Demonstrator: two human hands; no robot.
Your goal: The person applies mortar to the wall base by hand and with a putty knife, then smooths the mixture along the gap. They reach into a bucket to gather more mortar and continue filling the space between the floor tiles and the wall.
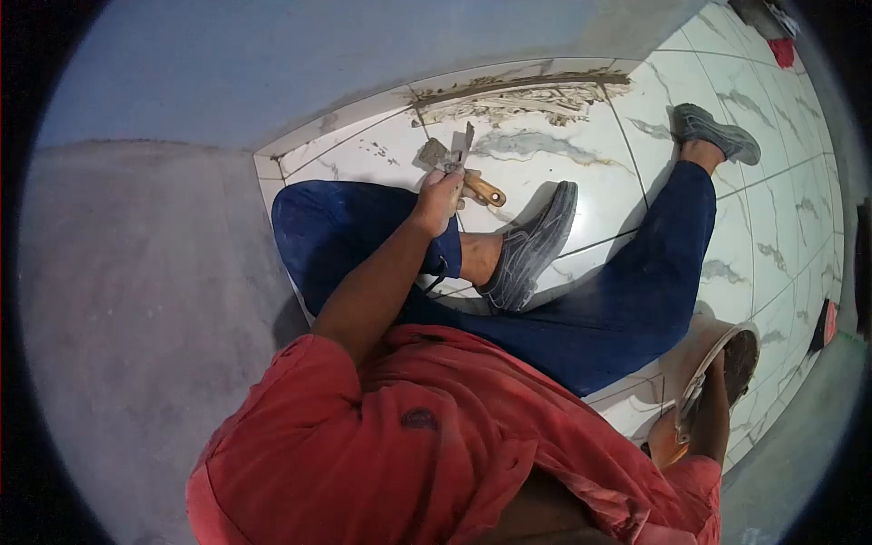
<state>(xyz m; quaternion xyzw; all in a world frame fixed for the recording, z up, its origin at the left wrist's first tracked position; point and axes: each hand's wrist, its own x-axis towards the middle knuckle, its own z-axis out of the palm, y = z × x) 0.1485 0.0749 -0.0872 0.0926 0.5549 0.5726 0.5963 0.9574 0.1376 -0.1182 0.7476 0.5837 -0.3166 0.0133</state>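
Observation:
My left hand (442, 193) is closed around a wooden-handled putty knife (484, 189) above the white floor tiles. Metal blades project beyond the fingers, and a lump of grey-brown mortar (432, 152) sits on one of them. At the lower right, my right hand (718, 367) reaches into a bucket (695, 350) whose inside looks dark; its fingers are hidden there. A band of smeared mortar (518, 102) lies on the tiles along the foot of the wall.
My bent legs in blue trousers and grey shoes (536, 250) spread over the marbled tiles (581, 154). A blue-grey wall (272, 64) rises ahead, with a grey surface (145, 300) at left. A red item (781, 52) lies at the upper right.

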